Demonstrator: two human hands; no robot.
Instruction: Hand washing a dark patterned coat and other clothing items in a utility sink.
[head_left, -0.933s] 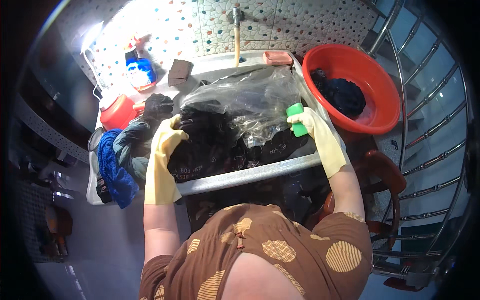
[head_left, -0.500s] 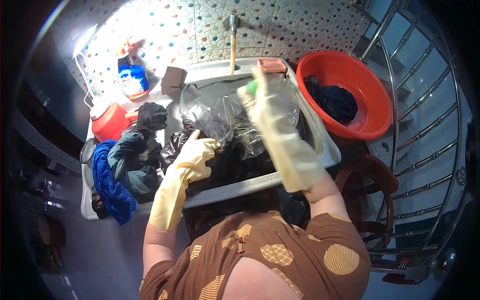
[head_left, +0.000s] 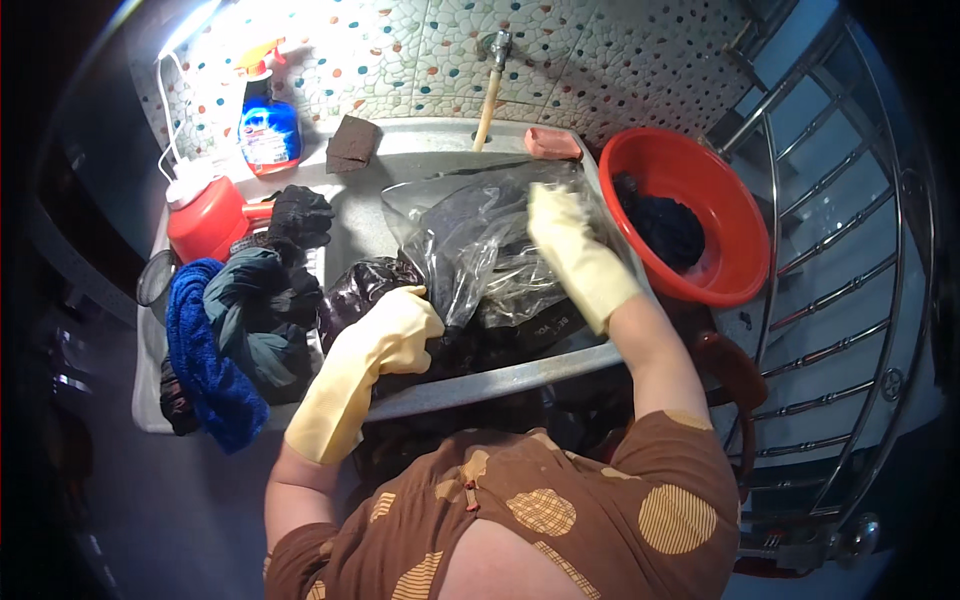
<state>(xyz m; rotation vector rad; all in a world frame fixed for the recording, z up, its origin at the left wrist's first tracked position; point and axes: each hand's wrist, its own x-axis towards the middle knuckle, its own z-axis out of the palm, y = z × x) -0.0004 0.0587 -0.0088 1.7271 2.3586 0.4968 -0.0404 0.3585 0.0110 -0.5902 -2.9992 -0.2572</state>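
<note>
The left hand (head_left: 400, 328) curls against the plastic (head_left: 455, 235); what it or the right hand (head_left: 557, 212) (blurred) grips, I cannot tell. Weakly pinned, the plastic could slide.

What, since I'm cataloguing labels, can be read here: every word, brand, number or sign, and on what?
Blue spray bottle: printed label, too small and blurred to read reliably.
Black material in the basin: pale lettering, partly visible; wording not copied.
No other lettering can be made out.
</note>
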